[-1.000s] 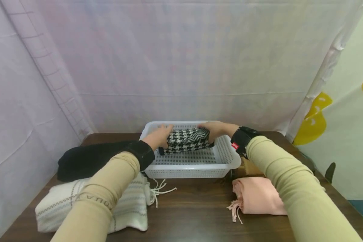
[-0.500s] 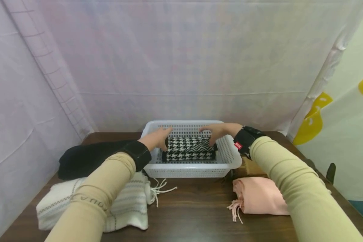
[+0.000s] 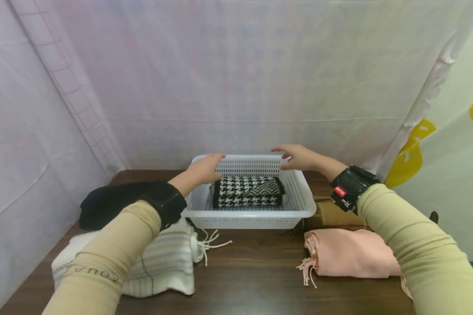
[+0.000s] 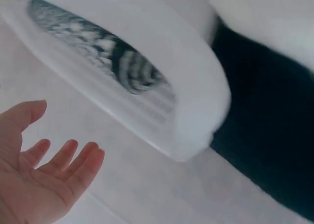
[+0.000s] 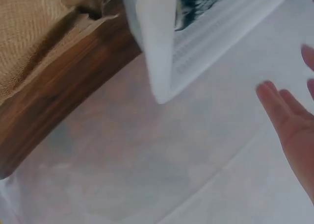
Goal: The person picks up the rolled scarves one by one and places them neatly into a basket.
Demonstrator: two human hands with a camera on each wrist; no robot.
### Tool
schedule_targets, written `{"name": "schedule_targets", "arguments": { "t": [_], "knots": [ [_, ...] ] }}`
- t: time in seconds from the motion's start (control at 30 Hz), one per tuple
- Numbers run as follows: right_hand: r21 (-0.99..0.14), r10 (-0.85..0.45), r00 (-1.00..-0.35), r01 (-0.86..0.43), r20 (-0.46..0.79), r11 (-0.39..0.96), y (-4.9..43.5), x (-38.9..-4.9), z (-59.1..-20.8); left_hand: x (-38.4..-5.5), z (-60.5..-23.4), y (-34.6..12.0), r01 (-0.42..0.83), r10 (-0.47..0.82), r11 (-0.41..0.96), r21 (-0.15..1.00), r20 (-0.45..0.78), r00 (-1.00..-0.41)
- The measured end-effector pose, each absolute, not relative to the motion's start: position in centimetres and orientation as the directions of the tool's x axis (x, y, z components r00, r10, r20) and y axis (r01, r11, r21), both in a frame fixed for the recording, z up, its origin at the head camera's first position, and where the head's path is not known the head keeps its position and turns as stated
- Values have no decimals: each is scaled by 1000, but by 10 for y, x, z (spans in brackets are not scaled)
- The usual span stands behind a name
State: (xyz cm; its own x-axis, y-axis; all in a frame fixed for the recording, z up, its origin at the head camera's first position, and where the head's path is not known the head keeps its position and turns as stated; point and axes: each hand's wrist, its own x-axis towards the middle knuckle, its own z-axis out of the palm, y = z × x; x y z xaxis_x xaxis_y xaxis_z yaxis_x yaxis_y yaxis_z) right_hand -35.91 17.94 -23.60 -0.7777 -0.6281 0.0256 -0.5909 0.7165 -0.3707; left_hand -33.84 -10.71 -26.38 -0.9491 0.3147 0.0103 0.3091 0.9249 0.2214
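A folded black-and-white houndstooth scarf (image 3: 248, 191) lies flat inside a white perforated plastic basket (image 3: 244, 214). My left hand (image 3: 206, 169) hovers over the basket's left end, fingers spread and holding nothing. Over the basket's right rear corner, my right hand (image 3: 299, 157) is raised with loose, parted fingers and nothing in it. In the left wrist view, the left hand (image 4: 49, 170) is apart from the basket (image 4: 196, 101). The right wrist view likewise has the right hand (image 5: 289, 121) away from the basket's rim (image 5: 159, 52).
Left of the basket lies a black folded cloth (image 3: 110, 203), with a white striped fringed scarf (image 3: 165, 258) in front. A pink fringed scarf (image 3: 351, 253) sits front right, and a tan cloth (image 3: 335, 213) lies behind it. Pale fabric hangs behind the wooden table (image 3: 256, 267).
The houndstooth scarf went down into the basket and was let go. Both hands then rose off it and moved apart, the right one farther up and to the right.
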Motion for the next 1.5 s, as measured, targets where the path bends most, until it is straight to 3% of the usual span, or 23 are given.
{"name": "schedule_targets", "arguments": {
  "t": [0.2,0.37,0.47,0.53,0.7,0.8,0.93,1.23,1.5],
  "knots": [
    [-349,-665,-700,-711,260,611,199,-322,-237,-303,-254,-109,395,362,864,313,161,-918],
    [-329,-712,-641,-764,287,555,223,-286,-245,-267,-256,-104,500,445,814,294,237,-864],
    [-280,-791,-572,-813,216,511,243,-273,-257,-245,-263,-98,537,481,791,294,244,-842],
    [-277,-835,-542,-820,94,501,257,-265,-266,-233,-269,-95,563,512,771,297,237,-826],
    [-267,-765,-575,-719,-289,641,284,-253,-287,-212,-287,-93,629,601,713,310,192,-776],
    [-225,-684,-605,-660,-407,717,291,-251,-300,-208,-297,-95,653,634,690,311,175,-753],
    [-224,-664,-603,-642,-441,733,293,-252,-318,-207,-305,-98,665,646,684,298,175,-743],
    [-243,-728,-528,-710,-438,661,285,-264,-334,-210,-313,-104,707,686,651,277,185,-704],
    [-277,-758,-484,-730,-437,625,261,-266,-336,-211,-319,-104,685,676,668,291,149,-722]
  ]
}}
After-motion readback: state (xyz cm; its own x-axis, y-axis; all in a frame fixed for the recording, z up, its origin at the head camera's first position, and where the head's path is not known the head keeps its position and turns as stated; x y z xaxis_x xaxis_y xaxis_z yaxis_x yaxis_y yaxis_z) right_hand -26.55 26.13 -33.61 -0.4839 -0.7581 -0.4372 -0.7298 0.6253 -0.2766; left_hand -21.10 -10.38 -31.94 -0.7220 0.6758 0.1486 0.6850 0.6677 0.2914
